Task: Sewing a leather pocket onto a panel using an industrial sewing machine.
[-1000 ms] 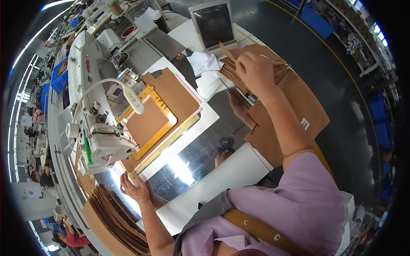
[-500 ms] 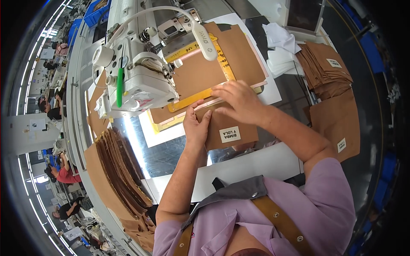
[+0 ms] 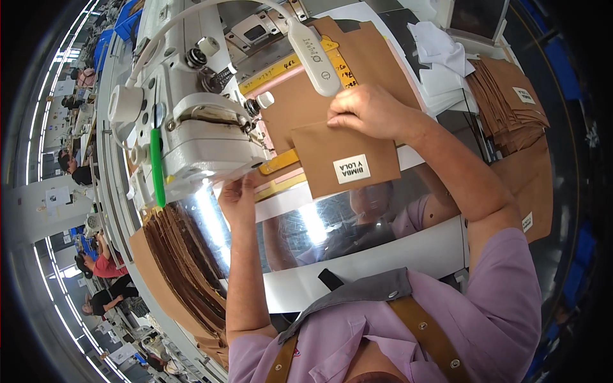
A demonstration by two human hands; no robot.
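My right hand (image 3: 373,112) pinches the upper edge of a brown panel (image 3: 322,150) with a white label (image 3: 352,168). The panel covers part of a yellow-edged template (image 3: 281,161) and a larger brown piece (image 3: 377,64) beneath. My left hand (image 3: 239,196) is closed at the template's left front corner, beside the lower edge of the white sewing machine head (image 3: 198,150); what its fingers hold, if anything, is hidden. A white lamp on a bendable arm (image 3: 317,60) hangs over the template, just left of my right hand.
To the left lies a long stack of brown pieces (image 3: 182,268). Brown labelled panels (image 3: 504,102) are piled at the right, next to white cloths (image 3: 440,54). A green-handled tool (image 3: 157,167) is on the machine head. Shiny metal (image 3: 281,223) covers the table's near part.
My left hand has left the labelled panel and moved left to the template's corner. My right hand has moved up and now pinches the panel's upper edge. The view has shifted slightly.
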